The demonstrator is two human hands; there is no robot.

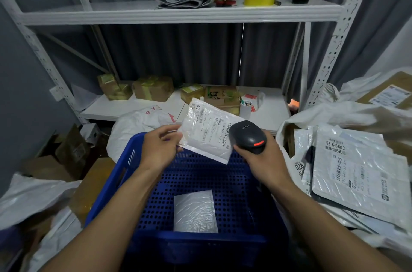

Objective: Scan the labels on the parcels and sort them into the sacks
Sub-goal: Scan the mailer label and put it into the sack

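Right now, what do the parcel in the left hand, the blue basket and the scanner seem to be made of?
The parcel looks like a glossy plastic bubble mailer: its white skin crinkles and glints; its label seems paper. The blue basket is probably moulded plastic, semi-matt, pierced with regular holes. The scanner seems hard black plastic, satin, with a smooth rounded shell.

White mailer [207,131]: label side up, tilted, above far rim of blue basket [200,242], left edge pinched by left hand [161,147]. Scanner [247,136]: black, orange light lit, gripped in right hand [260,160], over mailer's right corner. Silvery mailer [195,212]: plain side up, flat on basket floor. Labelled parcels [356,171]: piled in white sack [334,111] right of basket.
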